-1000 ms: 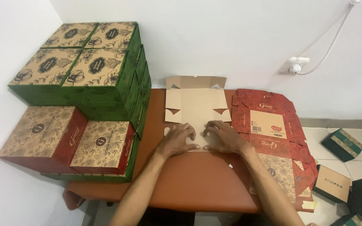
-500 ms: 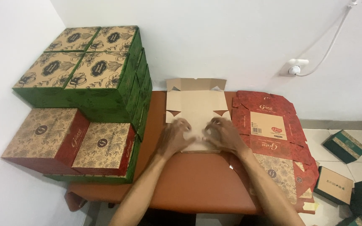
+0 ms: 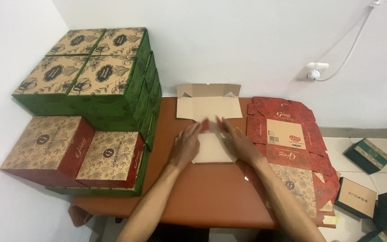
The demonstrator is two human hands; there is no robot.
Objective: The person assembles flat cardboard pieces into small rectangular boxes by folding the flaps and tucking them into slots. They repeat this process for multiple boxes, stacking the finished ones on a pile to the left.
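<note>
Cardboard sheet: a flat, unfolded box blank [image 3: 209, 107], plain brown side up, lies on the table under and just beyond both hands; its far flaps reach toward the wall, and its near panel sits between the hands.
Left hand: the left hand [image 3: 185, 145] lies open and flat, palm down, fingers stretched forward, pressing on the left edge of the sheet's near panel.
Right hand: the right hand [image 3: 238, 142] is also open and flat, palm down, fingers pointing forward and slightly inward, resting on the right side of the same panel; nothing is gripped by either hand.
Table: a brown table [image 3: 202, 197] carries the sheet, bare in front of the wrists.
Red blanks: just right of the right hand, a stack of flat red box blanks [image 3: 287, 134] overlaps the table's right edge.
Left of the left hand: two finished red boxes [image 3: 72, 152] stand near, with green boxes [image 3: 95, 76] piled higher behind them.
Floor: well to the right, loose green boxes [image 3: 366, 154] lie on the tiles.
Wall: a white socket [image 3: 313, 72] with a cable sits beyond the red blanks.
</note>
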